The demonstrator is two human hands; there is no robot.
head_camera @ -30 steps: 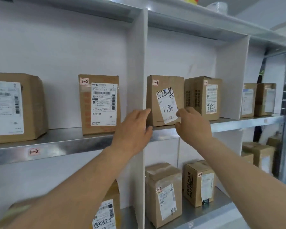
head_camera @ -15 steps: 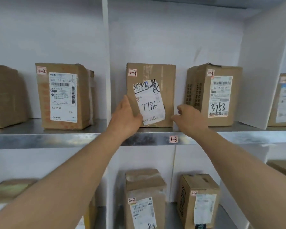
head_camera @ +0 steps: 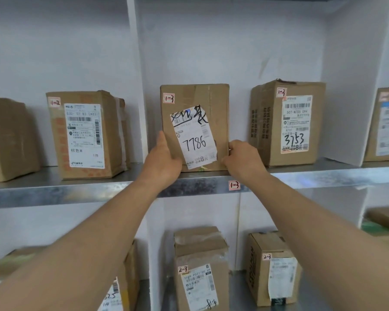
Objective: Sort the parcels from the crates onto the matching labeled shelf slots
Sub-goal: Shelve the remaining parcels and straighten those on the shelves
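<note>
A brown cardboard parcel with a "1-3" sticker and a white label reading 7786 stands upright on the metal shelf, above the shelf tag "1-3". My left hand grips its lower left edge, thumb on the front face. At its lower right corner my right hand holds it, fingers curled round the edge. A second parcel marked "1-3" and 3753 stands to its right in the same slot.
A white divider separates this slot from the 1-2 slot, where a parcel stands. Another divider closes the slot on the right. Parcels tagged 2-3 stand on the shelf below.
Both hands have closed on the lower corners of the 7786 parcel. The view has shifted right and closer, centring on the 1-3 slot.
</note>
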